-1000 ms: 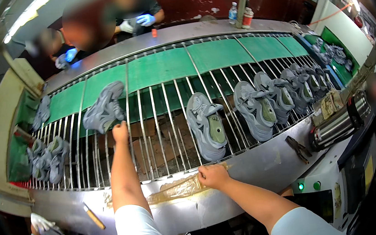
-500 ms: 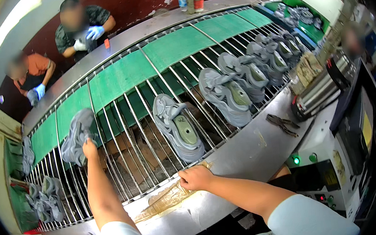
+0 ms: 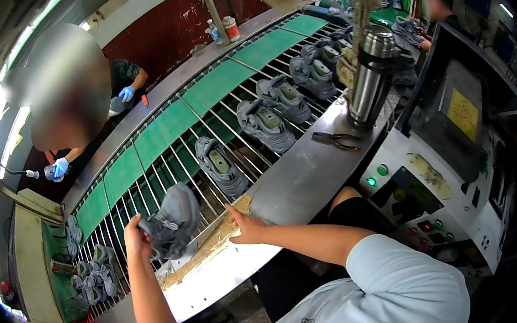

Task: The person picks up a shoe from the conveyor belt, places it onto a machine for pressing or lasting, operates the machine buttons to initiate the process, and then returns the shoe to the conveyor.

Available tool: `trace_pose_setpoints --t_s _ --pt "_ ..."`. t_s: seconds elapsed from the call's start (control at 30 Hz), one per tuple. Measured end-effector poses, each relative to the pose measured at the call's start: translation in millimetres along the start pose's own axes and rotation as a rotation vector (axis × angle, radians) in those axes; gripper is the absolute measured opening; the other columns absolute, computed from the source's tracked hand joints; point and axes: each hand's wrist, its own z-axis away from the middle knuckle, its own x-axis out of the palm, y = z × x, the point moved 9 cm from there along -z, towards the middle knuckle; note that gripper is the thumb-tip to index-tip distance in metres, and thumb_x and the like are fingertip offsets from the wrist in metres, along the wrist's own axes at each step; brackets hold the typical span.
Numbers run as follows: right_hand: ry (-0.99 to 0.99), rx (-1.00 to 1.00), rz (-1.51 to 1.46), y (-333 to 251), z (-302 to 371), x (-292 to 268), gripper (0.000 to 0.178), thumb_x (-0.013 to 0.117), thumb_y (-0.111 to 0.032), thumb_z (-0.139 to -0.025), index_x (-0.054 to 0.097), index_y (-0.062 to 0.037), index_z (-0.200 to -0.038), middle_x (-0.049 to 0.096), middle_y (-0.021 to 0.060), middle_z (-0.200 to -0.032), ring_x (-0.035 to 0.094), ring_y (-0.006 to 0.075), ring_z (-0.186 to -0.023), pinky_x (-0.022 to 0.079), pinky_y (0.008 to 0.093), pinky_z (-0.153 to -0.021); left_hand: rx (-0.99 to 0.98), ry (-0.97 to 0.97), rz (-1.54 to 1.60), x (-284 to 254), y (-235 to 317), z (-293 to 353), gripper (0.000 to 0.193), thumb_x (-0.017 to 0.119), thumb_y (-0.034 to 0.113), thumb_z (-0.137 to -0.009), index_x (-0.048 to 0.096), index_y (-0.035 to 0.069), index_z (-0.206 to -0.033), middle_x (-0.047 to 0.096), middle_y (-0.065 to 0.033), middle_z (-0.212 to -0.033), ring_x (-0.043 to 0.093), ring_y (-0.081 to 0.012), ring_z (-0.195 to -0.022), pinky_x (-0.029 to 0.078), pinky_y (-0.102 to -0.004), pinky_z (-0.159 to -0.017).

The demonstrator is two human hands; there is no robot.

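At the near edge of the rod conveyor [image 3: 136, 152], the person's left hand [image 3: 137, 237] has its grip closed around one end of a grey sneaker [image 3: 179, 214], lifted clear of the counter. Beside that same edge, the right hand [image 3: 249, 225] holds nothing, thumb parted from fingers, next to brown tape [image 3: 202, 254]. Handling looks partway through: this shoe is picked up but not set down, while a separate sneaker [image 3: 221, 168] and others rest on the conveyor. Right of the conveyor, on the counter [image 3: 285, 174], lie pliers [image 3: 335, 139] and, farther along, stands a steel flask [image 3: 373, 80]. Beyond its far side, a co-worker's blue-gloved hand [image 3: 60, 166] shows.
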Motion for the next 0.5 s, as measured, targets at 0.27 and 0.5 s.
trace_pose_setpoints --t_s 0.27,0.5 --pt "-0.02 -0.485 -0.345 -97 152 -77 0.127 0.084 -0.012 -0.065 -0.011 -0.0125 -0.15 0.025 0.0158 -0.151 0.029 0.0287 -0.139 0.027 0.0417 -0.111 0.235 -0.464 0.359 117 13 244 0.018 0.058 0.022 -0.082 0.06 0.005 -0.08 0.062 -0.0078 -0.07 0.063 -0.0222 -0.066 0.054 -0.0357 -0.066" --pt "0.316 -0.722 -0.838 -121 310 -181 0.137 0.09 -0.033 -0.058 -0.007 -0.0106 -0.151 0.03 0.0127 -0.145 0.033 0.023 -0.132 0.025 0.038 -0.107 0.198 -0.81 0.494 226 -12 317 0.031 0.061 0.024 -0.081 0.042 0.013 -0.058 0.048 -0.0003 -0.053 0.05 -0.0158 -0.049 0.043 -0.0311 -0.048"
